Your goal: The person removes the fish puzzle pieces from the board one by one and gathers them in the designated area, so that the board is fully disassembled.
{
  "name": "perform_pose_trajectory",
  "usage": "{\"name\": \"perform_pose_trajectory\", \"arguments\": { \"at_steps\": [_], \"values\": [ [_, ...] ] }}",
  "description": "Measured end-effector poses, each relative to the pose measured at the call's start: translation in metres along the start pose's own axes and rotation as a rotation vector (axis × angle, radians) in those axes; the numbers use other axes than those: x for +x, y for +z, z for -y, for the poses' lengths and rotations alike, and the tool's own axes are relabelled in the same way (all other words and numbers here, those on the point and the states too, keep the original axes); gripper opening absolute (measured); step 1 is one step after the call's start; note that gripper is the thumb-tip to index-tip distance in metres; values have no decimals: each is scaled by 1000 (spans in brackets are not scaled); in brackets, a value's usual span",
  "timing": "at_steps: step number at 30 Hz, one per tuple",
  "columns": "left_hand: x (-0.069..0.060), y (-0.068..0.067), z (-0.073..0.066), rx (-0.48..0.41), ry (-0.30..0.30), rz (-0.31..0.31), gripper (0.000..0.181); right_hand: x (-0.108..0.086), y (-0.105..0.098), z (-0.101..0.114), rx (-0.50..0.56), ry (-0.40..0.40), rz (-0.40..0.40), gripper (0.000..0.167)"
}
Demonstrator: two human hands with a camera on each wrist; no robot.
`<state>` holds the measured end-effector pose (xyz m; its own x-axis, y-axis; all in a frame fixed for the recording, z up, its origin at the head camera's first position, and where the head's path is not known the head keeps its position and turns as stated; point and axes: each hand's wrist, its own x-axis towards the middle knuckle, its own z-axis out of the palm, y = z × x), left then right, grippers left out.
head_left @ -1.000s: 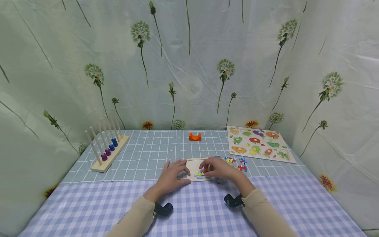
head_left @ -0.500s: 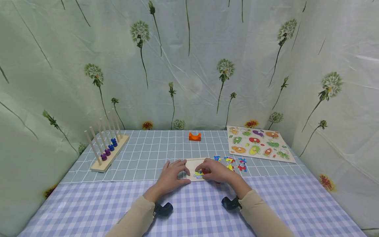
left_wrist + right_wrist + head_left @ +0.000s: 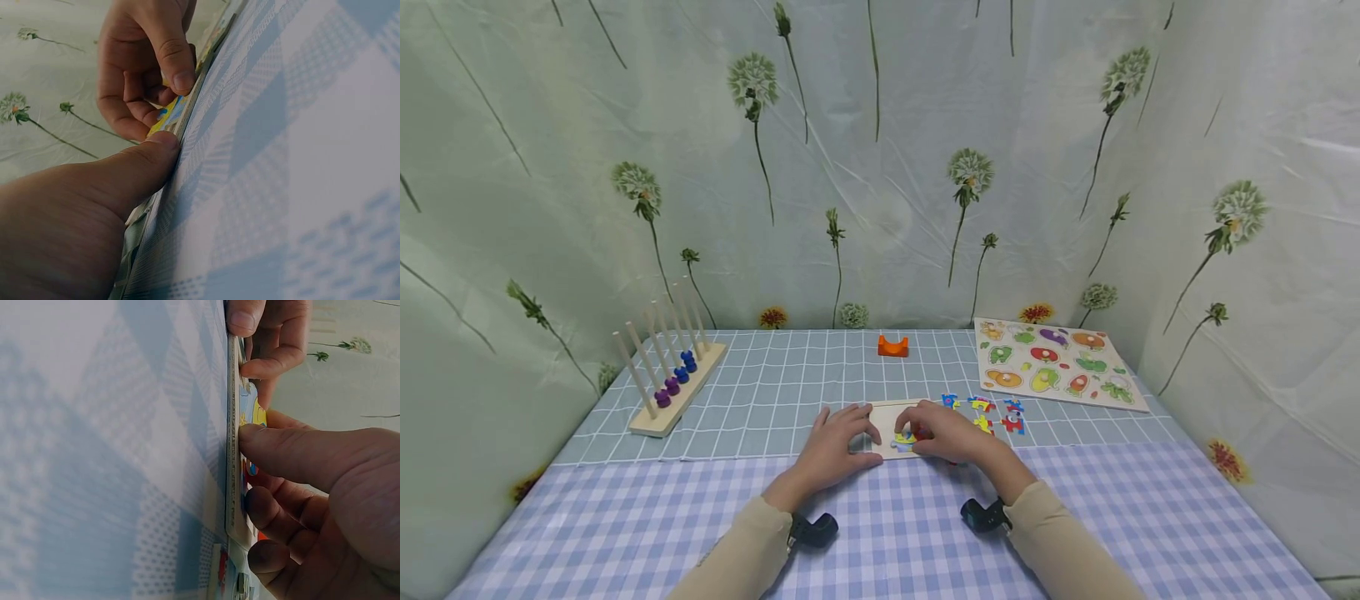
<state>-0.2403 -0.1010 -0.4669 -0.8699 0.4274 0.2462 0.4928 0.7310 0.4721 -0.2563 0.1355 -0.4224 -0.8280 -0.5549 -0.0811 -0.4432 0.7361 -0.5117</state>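
A shallow wooden puzzle tray lies in front of me at the middle of the table. My left hand grips its left end, thumb at the near corner and fingers at the far side. Over the tray's right half, my right hand pinches a colourful jigsaw piece between thumb and fingers. Yellow and light-blue joined pieces show at its fingertips, inside the tray. My right fingers partly hide them, so how the held piece meets the others cannot be told.
Several loose jigsaw pieces lie right of the tray. A vegetable peg board is at the back right. An orange arched block stands at the back. At the left is a peg rack with blue and purple beads.
My right hand has moved a little left over the tray, uncovering loose pieces on the right, then stayed nearly still. My left hand has kept its place.
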Motion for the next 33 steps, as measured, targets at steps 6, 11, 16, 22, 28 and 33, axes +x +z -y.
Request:
{"name": "perform_pose_trajectory", "arguments": {
  "at_steps": [6,11,16,22,28,33],
  "values": [
    [0,0,0,2,-10,6,20,-1,0,2,-24,-10,-5,29],
    [0,1,1,5,-16,12,20,-2,-3,4,0,-15,4,28],
    [0,1,1,7,-7,6,20,-4,-5,5,61,-37,2,22],
    [1,0,1,3,2,0,21,-4,-8,3,105,-38,3,22],
    [1,0,1,2,8,-2,21,-5,-17,-1,59,-99,-48,29],
    [1,0,0,3,-2,4,20,-13,-33,-6,51,-96,-78,25]
  ]
}}
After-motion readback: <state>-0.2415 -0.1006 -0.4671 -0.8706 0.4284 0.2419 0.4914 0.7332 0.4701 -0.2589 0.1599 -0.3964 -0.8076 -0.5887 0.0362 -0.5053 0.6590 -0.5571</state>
